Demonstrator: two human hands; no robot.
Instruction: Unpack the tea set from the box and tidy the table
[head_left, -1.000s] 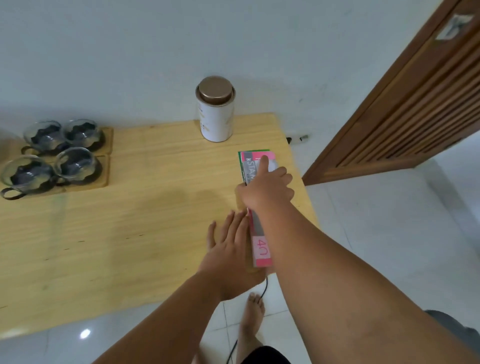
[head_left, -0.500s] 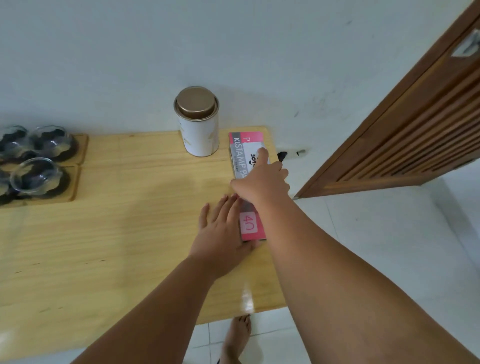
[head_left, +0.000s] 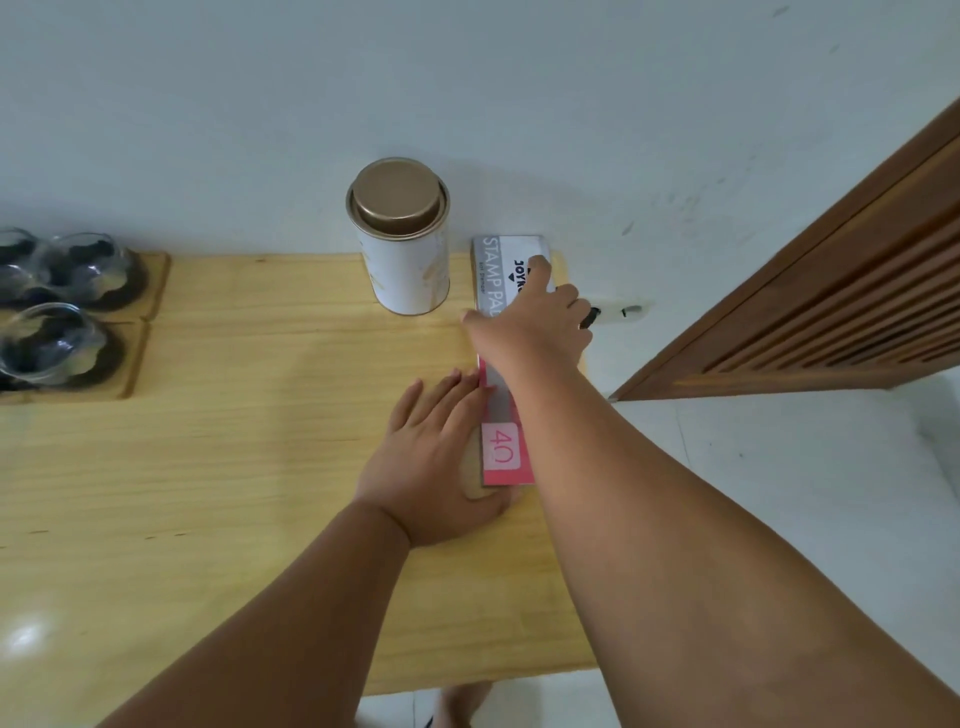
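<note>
Pink-and-grey box (head_left: 506, 364) lay at right-centre of frame on table (head_left: 234, 441), long axis running away from us toward wall. Our right hand (head_left: 530, 322) pressed flat on far half, unclenched; left hand (head_left: 441, 457) flat against near left edge, grasping nothing. Tin (head_left: 400, 239) just left of far end.

glossy wood table (head_left: 234, 467); metal-lidded tin (head_left: 402, 244); cardboard box (head_left: 506, 452).
</note>
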